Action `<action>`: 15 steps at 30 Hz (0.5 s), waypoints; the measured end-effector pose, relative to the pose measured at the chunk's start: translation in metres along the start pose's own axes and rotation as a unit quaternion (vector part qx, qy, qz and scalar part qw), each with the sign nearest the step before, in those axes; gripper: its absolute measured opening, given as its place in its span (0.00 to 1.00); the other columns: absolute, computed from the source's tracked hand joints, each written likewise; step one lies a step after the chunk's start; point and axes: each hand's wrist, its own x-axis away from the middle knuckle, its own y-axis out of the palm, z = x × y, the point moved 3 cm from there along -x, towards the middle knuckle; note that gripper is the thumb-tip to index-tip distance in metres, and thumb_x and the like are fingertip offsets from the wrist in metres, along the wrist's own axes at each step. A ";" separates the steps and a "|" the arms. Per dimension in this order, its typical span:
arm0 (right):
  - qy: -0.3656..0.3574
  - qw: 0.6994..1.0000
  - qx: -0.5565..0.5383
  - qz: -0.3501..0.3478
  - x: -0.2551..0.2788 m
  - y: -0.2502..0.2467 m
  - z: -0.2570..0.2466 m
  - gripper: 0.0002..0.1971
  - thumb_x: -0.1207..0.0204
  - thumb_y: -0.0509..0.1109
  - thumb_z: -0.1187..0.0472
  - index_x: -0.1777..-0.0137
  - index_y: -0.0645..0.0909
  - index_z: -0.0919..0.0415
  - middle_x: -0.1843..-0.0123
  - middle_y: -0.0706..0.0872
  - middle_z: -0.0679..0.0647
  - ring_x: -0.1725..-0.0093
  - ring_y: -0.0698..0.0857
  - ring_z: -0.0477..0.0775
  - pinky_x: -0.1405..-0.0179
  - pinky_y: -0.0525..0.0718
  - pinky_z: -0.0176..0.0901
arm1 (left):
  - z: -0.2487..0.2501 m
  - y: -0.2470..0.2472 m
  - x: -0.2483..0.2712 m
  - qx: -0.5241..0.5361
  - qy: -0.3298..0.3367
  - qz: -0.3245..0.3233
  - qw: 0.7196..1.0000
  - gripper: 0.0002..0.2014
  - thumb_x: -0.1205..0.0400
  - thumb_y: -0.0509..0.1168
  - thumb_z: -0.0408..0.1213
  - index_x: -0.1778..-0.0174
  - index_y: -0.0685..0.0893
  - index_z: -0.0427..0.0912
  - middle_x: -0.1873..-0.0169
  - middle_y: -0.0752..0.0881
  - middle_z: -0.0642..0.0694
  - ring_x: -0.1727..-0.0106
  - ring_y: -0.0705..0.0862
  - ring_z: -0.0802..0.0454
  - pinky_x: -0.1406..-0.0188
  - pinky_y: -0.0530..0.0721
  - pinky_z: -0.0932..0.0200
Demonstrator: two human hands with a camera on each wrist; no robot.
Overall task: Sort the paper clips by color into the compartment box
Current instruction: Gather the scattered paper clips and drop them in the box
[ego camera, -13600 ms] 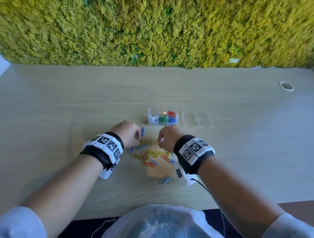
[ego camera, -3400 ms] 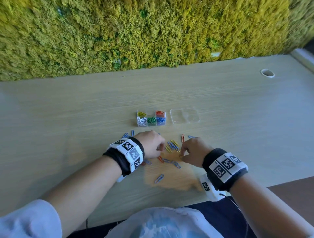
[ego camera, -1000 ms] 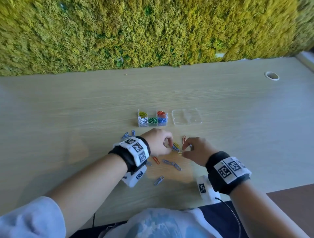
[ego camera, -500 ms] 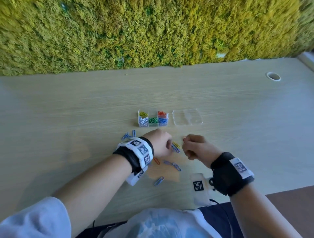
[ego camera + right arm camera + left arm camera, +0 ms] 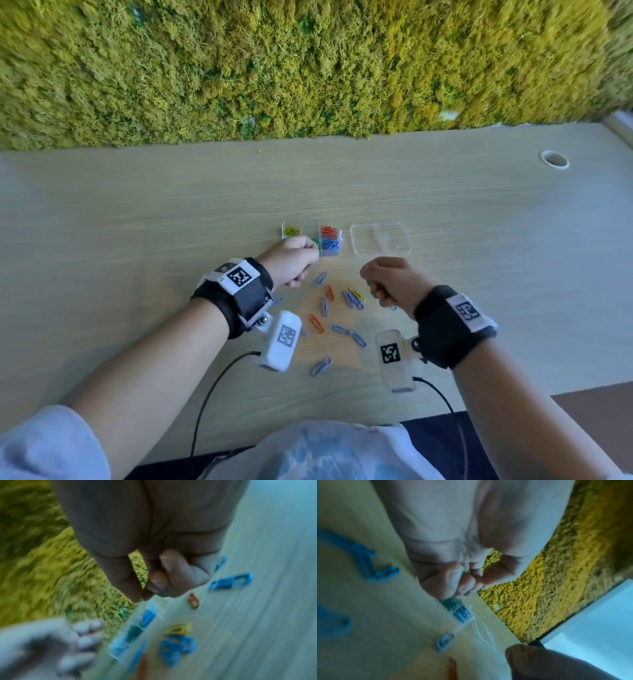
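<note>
Wire clips [image 5: 337,310] in blue, red and yellow lie loose on the pale wood bench [image 5: 137,219], between the two hands and a little nearer the person than both. The left hand [image 5: 291,262] is over the near edge of the box [image 5: 329,241]; its grip is closed, and the left wrist view shows a sliver of yellow-green wire pinched between thumb and curled fingers [image 5: 452,577], so it seems to have hold of a clip, though which colour is hard to tell. The right hand [image 5: 390,282] hovers with its grip curled tight too; whether it holds anything I cannot tell, as that view is blurred. Beyond the left grip the box already has yellow, red, blue and green clips in separate compartments, and the clear lid [image 5: 380,238] lies just beside it, beyond the right grip. Each clip should handle as very light, thin and springy, with a slick coating; lying flat, it gives little to catch, so I judge the best hold is a fingertip pinch across the two long sides, or tipping up one rounded end first. Overlapping ones may hook together and lift as a pair. No brand or readable writing shows; the wrist bands [image 5: 239,275] carry only black-and-white square code markers
</note>
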 end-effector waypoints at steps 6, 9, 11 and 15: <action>-0.039 0.910 0.405 0.074 -0.009 0.010 -0.004 0.07 0.27 0.67 0.60 0.57 0.85 0.61 0.57 0.87 0.54 0.57 0.86 0.55 0.64 0.84 0.42 | 0.013 -0.033 -0.015 -0.329 0.072 0.086 0.938 0.07 0.21 0.57 0.31 0.53 0.76 0.47 0.55 0.80 0.48 0.62 0.76 0.49 0.65 0.73 0.60; -0.027 0.896 0.438 0.069 -0.008 0.013 -0.006 0.07 0.28 0.64 0.62 0.58 0.84 0.60 0.56 0.88 0.56 0.58 0.86 0.56 0.70 0.80 0.39 | 0.017 -0.043 -0.025 -0.379 0.073 0.096 0.918 0.12 0.20 0.54 0.26 0.48 0.77 0.45 0.52 0.80 0.46 0.55 0.78 0.47 0.56 0.76 0.56; -0.023 0.902 0.427 0.060 -0.008 0.014 -0.007 0.06 0.28 0.64 0.62 0.60 0.83 0.59 0.58 0.87 0.55 0.62 0.83 0.54 0.73 0.77 0.36 | 0.020 -0.047 -0.032 -0.404 0.075 0.088 0.907 0.13 0.20 0.54 0.25 0.46 0.77 0.44 0.47 0.81 0.45 0.49 0.80 0.45 0.51 0.79 0.53; -0.023 0.938 0.340 0.055 -0.003 0.010 -0.007 0.06 0.28 0.67 0.56 0.62 0.77 0.57 0.67 0.78 0.49 0.67 0.76 0.49 0.73 0.73 0.37 | 0.028 -0.045 -0.042 -0.434 0.079 0.064 0.895 0.17 0.24 0.54 0.21 0.51 0.74 0.48 0.45 0.79 0.44 0.48 0.80 0.44 0.45 0.82 0.46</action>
